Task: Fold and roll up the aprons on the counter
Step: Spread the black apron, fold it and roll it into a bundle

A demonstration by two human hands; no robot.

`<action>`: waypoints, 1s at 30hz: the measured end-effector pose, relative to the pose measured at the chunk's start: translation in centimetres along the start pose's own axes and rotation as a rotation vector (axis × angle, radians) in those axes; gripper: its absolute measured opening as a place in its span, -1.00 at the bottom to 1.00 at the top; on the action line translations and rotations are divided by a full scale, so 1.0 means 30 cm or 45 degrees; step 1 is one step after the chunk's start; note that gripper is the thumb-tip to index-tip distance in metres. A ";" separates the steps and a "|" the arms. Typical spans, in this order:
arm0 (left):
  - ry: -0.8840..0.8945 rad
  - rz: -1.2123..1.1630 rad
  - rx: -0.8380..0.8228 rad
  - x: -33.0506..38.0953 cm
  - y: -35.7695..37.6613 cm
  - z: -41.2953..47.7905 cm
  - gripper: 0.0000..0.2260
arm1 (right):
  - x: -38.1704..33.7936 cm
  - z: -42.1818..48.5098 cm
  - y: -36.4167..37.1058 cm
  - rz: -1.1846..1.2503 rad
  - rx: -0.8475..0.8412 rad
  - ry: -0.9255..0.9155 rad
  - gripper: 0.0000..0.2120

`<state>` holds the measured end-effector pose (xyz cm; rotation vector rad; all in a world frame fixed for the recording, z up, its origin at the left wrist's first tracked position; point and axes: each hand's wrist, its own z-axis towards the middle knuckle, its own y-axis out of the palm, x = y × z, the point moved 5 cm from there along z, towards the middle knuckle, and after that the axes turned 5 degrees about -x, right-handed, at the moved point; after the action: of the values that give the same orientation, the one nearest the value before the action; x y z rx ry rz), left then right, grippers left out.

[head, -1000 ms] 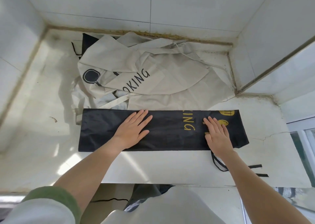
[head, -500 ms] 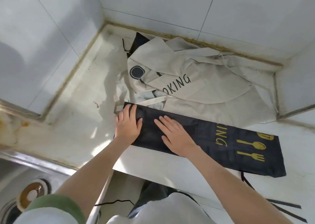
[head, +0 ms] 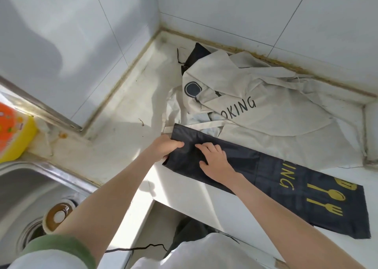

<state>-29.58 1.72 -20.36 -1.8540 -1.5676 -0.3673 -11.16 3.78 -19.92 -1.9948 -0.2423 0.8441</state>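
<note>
A black apron (head: 286,178) with gold lettering and a spoon and fork print lies folded into a long strip across the white counter (head: 126,138). My left hand (head: 165,148) grips the strip's left end, thumb over the cloth. My right hand (head: 214,160) rests on the strip just right of it, fingertips curled and pressing the cloth. Behind the strip a beige apron (head: 266,109) printed with "OKING" lies crumpled in the corner, with another dark cloth (head: 197,54) poking out from beneath it.
A steel sink (head: 24,189) with a drain plug sits at lower left. A yellow and orange bottle (head: 12,133) stands on the ledge above it. Tiled walls close the counter at the back and left. A black strap (head: 143,248) hangs below the counter's front edge.
My view swung left. Both hands slid to the black strip's left end; the left hand went from flat to gripping the edge, and the right hand's fingers curled onto the cloth.
</note>
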 end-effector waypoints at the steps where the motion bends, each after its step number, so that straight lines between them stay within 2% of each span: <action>1: 0.050 -0.008 0.023 0.007 -0.003 -0.005 -0.68 | -0.005 0.014 -0.003 0.132 -0.003 0.041 -0.48; 3: 0.163 0.060 0.127 0.044 -0.008 -0.025 -0.54 | -0.009 0.037 -0.009 0.559 -0.019 0.165 -0.48; 4: 0.224 0.139 0.165 0.071 -0.008 -0.042 -0.55 | -0.011 0.045 -0.013 0.815 -0.038 0.239 -0.50; 5: 0.293 0.212 0.163 0.096 0.000 -0.057 -0.60 | -0.017 0.051 -0.015 1.050 -0.059 0.303 -0.54; 7: 0.395 0.247 0.018 0.141 0.044 -0.091 -0.75 | -0.015 0.052 -0.026 1.386 -0.089 0.412 -0.68; 8: 0.425 0.228 -0.087 0.158 0.074 -0.113 -0.81 | -0.014 0.050 -0.038 1.496 -0.103 0.441 -0.70; 10: 0.423 0.173 -0.271 0.163 0.126 -0.137 -0.85 | -0.009 0.043 -0.056 1.640 -0.165 0.459 -0.62; 12: 0.382 0.152 -0.387 0.148 0.159 -0.137 -0.84 | 0.000 0.037 -0.067 1.766 -0.212 0.443 -0.56; 14: 0.368 0.175 -0.442 0.135 0.175 -0.134 -0.80 | 0.011 0.025 -0.075 1.849 -0.159 0.460 -0.64; 16: 0.428 0.243 -0.378 0.134 0.178 -0.133 -0.76 | 0.038 0.014 -0.072 1.783 -0.029 0.531 -0.72; 19: 0.651 0.475 -0.008 0.135 0.165 -0.120 -0.72 | 0.077 -0.009 -0.053 1.513 0.123 0.640 -0.76; 21: 0.749 0.636 0.145 0.121 0.164 -0.113 -0.64 | 0.098 -0.020 -0.048 1.263 0.202 0.693 -0.75; 26: 0.984 1.123 0.068 0.069 0.240 -0.102 -0.49 | 0.105 -0.045 -0.046 1.115 0.271 0.730 -0.66; 30: 0.960 1.339 0.100 0.036 0.272 -0.070 -0.44 | 0.113 -0.054 -0.028 1.083 0.142 0.759 -0.63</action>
<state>-21.16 0.76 -20.68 -1.8732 -0.0420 -0.4108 -7.47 4.76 -20.26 -2.1321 1.0292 0.6787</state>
